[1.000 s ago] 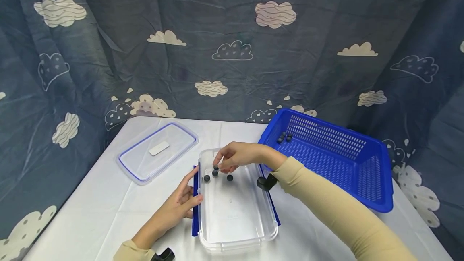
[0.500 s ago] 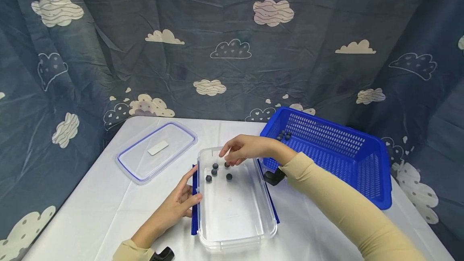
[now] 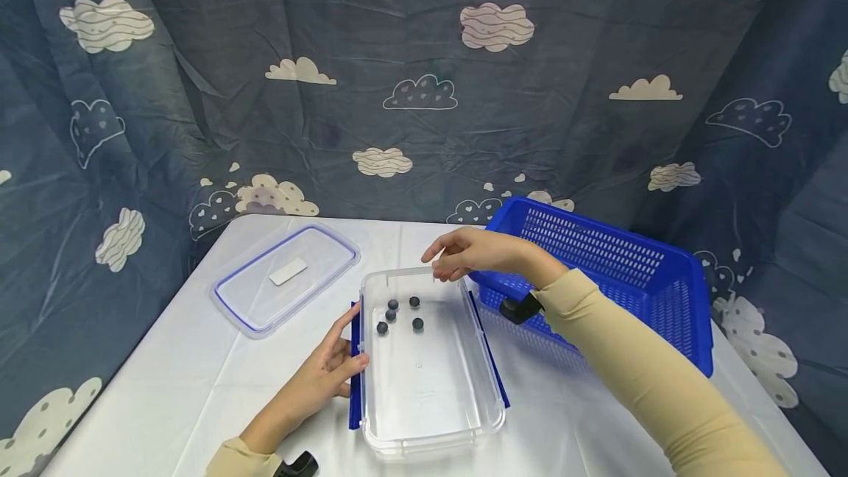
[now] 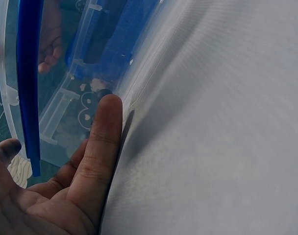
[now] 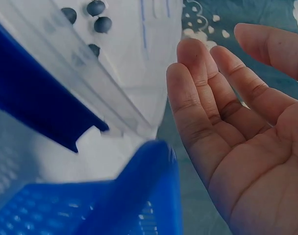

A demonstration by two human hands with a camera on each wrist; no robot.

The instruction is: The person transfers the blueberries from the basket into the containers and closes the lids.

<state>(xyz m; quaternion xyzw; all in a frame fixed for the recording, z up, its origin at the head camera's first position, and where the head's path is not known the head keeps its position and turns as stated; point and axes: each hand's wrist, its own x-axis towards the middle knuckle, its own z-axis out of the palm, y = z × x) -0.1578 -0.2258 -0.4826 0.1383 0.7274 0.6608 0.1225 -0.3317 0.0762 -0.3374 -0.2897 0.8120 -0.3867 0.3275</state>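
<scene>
Left grip (image 3: 321,377): I have it partly open, thumb and index finger extended, resting against the left side of the clear container (image 3: 430,396) beside its blue latch (image 3: 355,396). Right grip (image 3: 486,249): open, fingers loosely bent, holding nothing; I have it above the container's far rim, toward the right. Contents: five dark balls (image 3: 391,315) lie inside the container toward its far end, three grouped near the left wall, two farther right. Container position: on the white-covered desk (image 3: 172,366), directly ahead of me. Adjacent items: the blue perforated basket (image 3: 589,241) stands just right; the blue-edged lid (image 3: 314,245) lies flat to the far left, bearing a white label (image 3: 288,271).
</scene>
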